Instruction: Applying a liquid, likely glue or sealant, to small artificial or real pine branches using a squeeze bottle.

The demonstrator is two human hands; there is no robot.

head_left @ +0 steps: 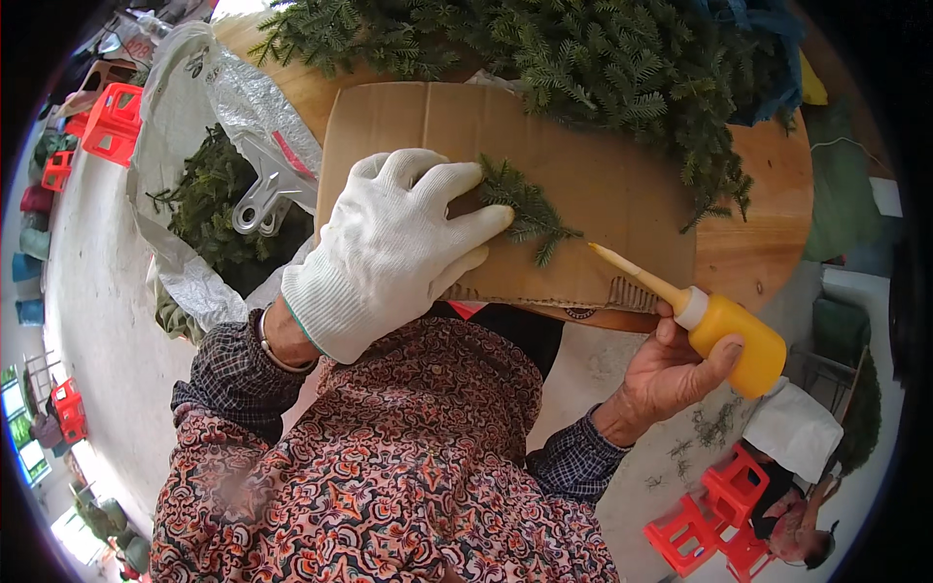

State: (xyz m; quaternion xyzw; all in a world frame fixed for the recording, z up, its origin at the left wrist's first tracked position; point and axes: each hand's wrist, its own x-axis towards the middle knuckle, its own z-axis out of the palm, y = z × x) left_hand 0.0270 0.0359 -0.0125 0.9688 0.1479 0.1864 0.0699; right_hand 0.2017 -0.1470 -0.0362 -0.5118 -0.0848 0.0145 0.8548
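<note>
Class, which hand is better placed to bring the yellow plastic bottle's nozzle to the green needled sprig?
Probably the right hand: it grips the yellow plastic bottle, its tapered nozzle near the green needled sprig the white-gloved left hand touches.

Cardboard (612, 185): plain tan-brown
Glove (374, 233), on the cardboard: white, with a thin green line along the cuff edge
Sprig (533, 209), on the cardboard: dark green
Bottle (743, 340), at the cardboard's lower right: yellow body, white collar, paler yellow nozzle
Bough pile (622, 68), above the cardboard: deep green
Tabletop (768, 189), around the cardboard: honey-coloured wood grain
Sack (258, 87), left of the cardboard: whitish
Sleeve (580, 459), below the cardboard: dark, with fine pale checks
Garment (389, 457), below the cardboard: ornate all-over print in red, orange, black and cream
</note>
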